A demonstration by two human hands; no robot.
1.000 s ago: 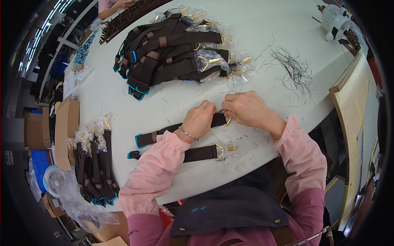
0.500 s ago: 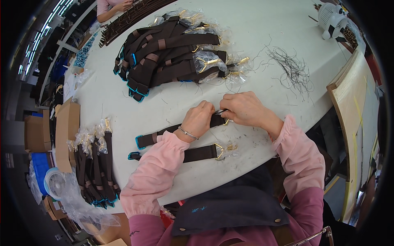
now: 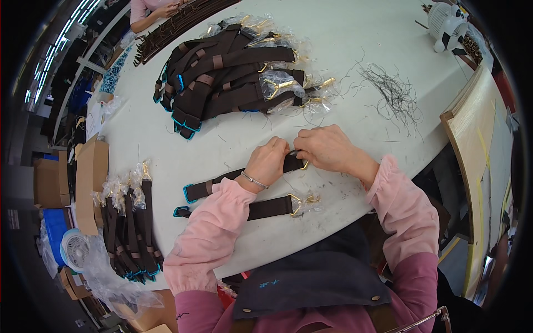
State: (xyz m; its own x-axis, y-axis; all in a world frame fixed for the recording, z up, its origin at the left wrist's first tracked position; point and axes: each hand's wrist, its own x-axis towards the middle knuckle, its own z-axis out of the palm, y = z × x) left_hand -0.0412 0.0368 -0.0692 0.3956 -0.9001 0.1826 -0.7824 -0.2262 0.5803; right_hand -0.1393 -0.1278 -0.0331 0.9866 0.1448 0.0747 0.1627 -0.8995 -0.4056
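In the head view, the left hand (image 3: 269, 162) has its fingers bent and bunched, pinching a dark brown strap (image 3: 292, 163) near its end. The right hand (image 3: 327, 147) meets it there, thumb and forefinger drawn together, but the tips are covered and I cannot tell what they pinch; a small dark, shiny bit between the two hands is too small to make out. The strap lies on the table (image 3: 350, 191) beneath the left fingers, its middle hidden by that hand and wrist, its blue buckle (image 3: 190, 193) showing to their left. A gold hook (image 3: 305, 165) sits just below the right fingertips, partly covered. Nearer the body than the fingers lies a second strap (image 3: 270, 208), its middle hidden by the left sleeve (image 3: 214, 222). Beyond the fingers are a tangled strap pile (image 3: 233, 58), its lower layers hidden, and, farther right, loose threads (image 3: 391, 91).
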